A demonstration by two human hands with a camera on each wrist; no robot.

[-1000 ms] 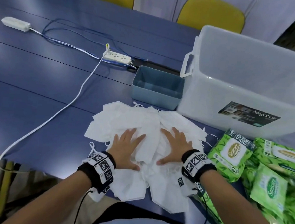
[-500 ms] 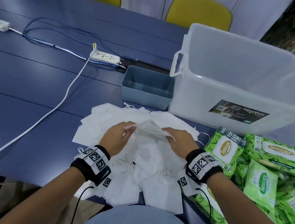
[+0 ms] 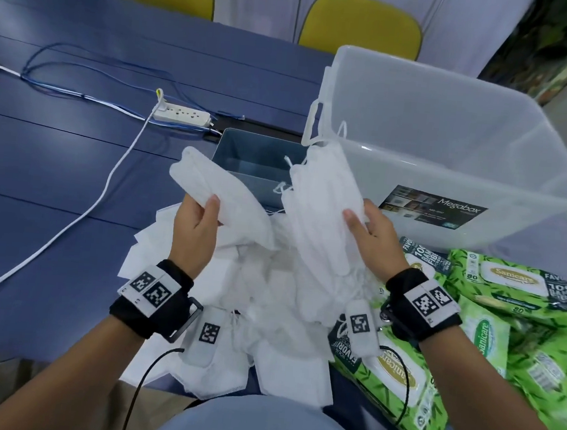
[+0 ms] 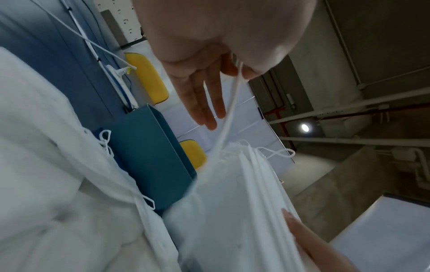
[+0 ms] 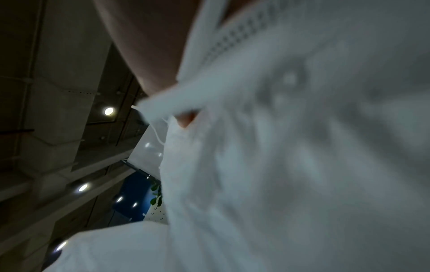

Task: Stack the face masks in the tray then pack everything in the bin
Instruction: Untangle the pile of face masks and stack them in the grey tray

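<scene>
Loose white face masks (image 3: pixel 267 302) lie heaped on the blue table in front of me. My left hand (image 3: pixel 199 221) is raised above the heap and grips a bunch of masks (image 3: pixel 222 192), thumb on top. My right hand (image 3: pixel 366 232) holds a thicker, upright stack of masks (image 3: pixel 320 204) beside it. Both bunches hang just in front of the blue-grey tray (image 3: pixel 246 150), which looks empty. The clear plastic bin (image 3: pixel 452 154) stands to the tray's right. In the left wrist view the left hand's fingers (image 4: pixel 204 103) lie near an ear loop, with the tray (image 4: pixel 149 156) behind. Masks (image 5: pixel 302 147) fill the right wrist view.
Several green wet-wipe packs (image 3: pixel 507 303) lie at the right, below the bin. A white power strip (image 3: pixel 181 115) and its cables (image 3: pixel 106 182) run across the left of the table. Two yellow chairs (image 3: pixel 360 26) stand at the far edge.
Both hands went from lying flat on the heap to gathering masks. Each has now lifted a bunch up off the heap, towards the tray.
</scene>
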